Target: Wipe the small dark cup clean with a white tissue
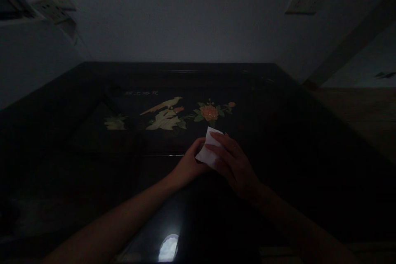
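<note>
A folded white tissue shows up bright between my two hands, over the near part of a dark glossy tabletop. My right hand holds it from the right, with bent fingers lying across its face. On the other side, my left hand curls in against the tissue's left edge. Its fingers are hidden behind the tissue, and anything in its grasp is too dark to make out. Just beyond the hands, the tabletop carries a pink flower with green leaves and a pale bird.
The tabletop's far edge meets a grey wall. Wall sockets are at the upper right, and more socket plates at the upper left. Wooden floor shows on the right. A bright reflection lies near the front. The light is very dim.
</note>
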The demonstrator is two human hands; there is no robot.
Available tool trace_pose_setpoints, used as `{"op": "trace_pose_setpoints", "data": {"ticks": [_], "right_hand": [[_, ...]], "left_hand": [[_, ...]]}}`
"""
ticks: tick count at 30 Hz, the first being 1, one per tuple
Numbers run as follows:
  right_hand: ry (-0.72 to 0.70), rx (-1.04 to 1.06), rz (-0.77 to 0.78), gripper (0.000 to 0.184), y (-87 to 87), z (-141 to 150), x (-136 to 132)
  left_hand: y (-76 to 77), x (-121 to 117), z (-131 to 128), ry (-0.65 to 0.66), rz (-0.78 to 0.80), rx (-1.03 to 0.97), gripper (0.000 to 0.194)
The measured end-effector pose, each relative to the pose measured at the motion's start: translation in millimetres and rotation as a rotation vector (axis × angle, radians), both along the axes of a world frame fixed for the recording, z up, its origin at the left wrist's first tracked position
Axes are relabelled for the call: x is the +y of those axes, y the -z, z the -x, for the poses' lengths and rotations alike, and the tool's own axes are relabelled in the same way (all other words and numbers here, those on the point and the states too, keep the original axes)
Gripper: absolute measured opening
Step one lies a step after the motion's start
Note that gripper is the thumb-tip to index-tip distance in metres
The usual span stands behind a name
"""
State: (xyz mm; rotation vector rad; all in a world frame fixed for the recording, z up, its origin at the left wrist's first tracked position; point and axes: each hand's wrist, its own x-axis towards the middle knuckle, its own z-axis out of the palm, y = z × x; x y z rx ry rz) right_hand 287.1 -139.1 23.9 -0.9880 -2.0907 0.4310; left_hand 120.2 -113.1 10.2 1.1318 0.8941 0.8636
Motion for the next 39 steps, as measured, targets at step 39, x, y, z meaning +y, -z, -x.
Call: {"op": "trace_pose_setpoints", "data": {"ticks": [39], "right_hand": [[0.079,1.243,1.105,0.039,15.7,15,10]], "left_hand": [[0.7,-4,5,-0.218,-0.429,0.322,0.037]]}}
